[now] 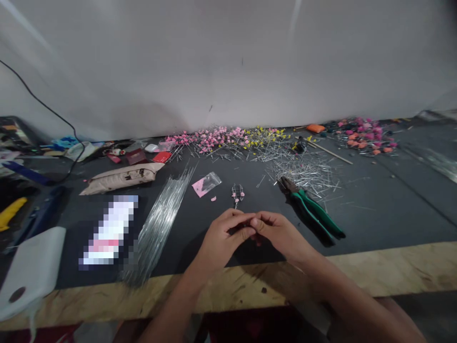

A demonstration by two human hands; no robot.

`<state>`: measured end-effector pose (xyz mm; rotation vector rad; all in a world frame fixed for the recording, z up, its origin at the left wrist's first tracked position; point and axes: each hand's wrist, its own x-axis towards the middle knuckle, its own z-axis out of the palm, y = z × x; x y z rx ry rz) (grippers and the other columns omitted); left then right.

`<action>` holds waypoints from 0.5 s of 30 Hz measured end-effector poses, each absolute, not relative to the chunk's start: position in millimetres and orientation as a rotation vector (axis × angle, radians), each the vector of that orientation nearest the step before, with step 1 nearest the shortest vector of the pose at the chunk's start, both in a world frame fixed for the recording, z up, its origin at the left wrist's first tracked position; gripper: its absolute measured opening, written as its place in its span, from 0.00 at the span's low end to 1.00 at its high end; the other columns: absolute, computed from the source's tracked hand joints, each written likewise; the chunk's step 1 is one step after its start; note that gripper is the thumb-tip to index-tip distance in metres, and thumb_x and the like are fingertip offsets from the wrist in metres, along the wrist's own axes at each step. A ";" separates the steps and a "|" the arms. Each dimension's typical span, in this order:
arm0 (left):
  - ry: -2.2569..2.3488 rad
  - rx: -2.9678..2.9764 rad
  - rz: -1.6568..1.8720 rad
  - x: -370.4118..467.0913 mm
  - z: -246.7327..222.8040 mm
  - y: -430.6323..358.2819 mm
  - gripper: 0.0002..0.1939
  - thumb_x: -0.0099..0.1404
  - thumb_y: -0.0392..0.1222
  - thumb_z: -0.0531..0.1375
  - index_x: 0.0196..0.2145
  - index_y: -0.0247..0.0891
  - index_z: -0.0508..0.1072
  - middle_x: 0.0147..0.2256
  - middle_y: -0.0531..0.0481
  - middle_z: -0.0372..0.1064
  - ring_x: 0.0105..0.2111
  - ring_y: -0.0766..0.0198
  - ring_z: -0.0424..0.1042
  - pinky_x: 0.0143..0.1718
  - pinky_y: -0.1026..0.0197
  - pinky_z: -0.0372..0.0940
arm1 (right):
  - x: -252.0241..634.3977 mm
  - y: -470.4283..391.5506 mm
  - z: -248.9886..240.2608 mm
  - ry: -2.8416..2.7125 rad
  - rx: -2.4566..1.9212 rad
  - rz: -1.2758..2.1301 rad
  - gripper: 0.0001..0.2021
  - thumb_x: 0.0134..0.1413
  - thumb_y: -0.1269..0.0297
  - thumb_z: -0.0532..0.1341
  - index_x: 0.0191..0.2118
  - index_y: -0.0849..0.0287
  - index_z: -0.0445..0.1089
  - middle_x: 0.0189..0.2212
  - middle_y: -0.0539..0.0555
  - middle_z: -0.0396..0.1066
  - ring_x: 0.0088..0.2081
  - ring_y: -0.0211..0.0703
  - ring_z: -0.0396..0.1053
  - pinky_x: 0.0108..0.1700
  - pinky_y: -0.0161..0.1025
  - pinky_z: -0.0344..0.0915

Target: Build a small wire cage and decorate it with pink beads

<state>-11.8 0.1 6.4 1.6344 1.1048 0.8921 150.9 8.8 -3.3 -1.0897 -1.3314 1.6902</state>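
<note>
My left hand [225, 234] and my right hand [277, 232] meet above the dark table, thumbs and fingers pinched together at the tips. Whatever lies between the fingertips is too small and covered to make out. Just beyond the left hand lies a small looped wire piece [237, 192] with pink blobs on it. Past it are a small clear bag of pink material [207, 184] and a loose pink bit [213, 199]. Pliers with green handles [314, 209] rest to the right of my right hand, apart from it.
A bundle of straight wires [162, 219] and a blurred-out phone [110, 233] lie left. Along the wall are pink-tipped wires [214, 138], yellow-tipped wires [267, 136] and plain wire pieces [303, 171]. A white device [34, 267] sits at the left edge. The table has a wooden front edge [374, 267].
</note>
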 end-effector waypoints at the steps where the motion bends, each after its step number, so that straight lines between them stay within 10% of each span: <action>1: 1.138 1.645 0.901 -10.3 4.4 0.2 0.12 0.61 0.43 0.57 0.43 0.46 0.73 0.36 0.51 0.67 0.35 0.66 0.69 0.37 0.64 0.65 | 149.8 8.9 -4.5 -1.332 -1.106 1.673 0.14 0.54 0.56 0.57 0.26 0.60 0.67 0.19 0.46 0.63 0.22 0.31 0.60 0.28 0.32 0.58; 15: 1.850 1.793 0.781 -55.8 0.9 25.9 0.07 0.58 0.42 0.56 0.33 0.41 0.74 0.32 0.52 0.74 0.31 0.62 0.72 0.33 0.62 0.64 | 170.1 6.2 -9.9 -1.432 -1.288 1.707 0.12 0.55 0.59 0.54 0.40 0.57 0.70 0.31 0.52 0.68 0.31 0.37 0.66 0.31 0.34 0.62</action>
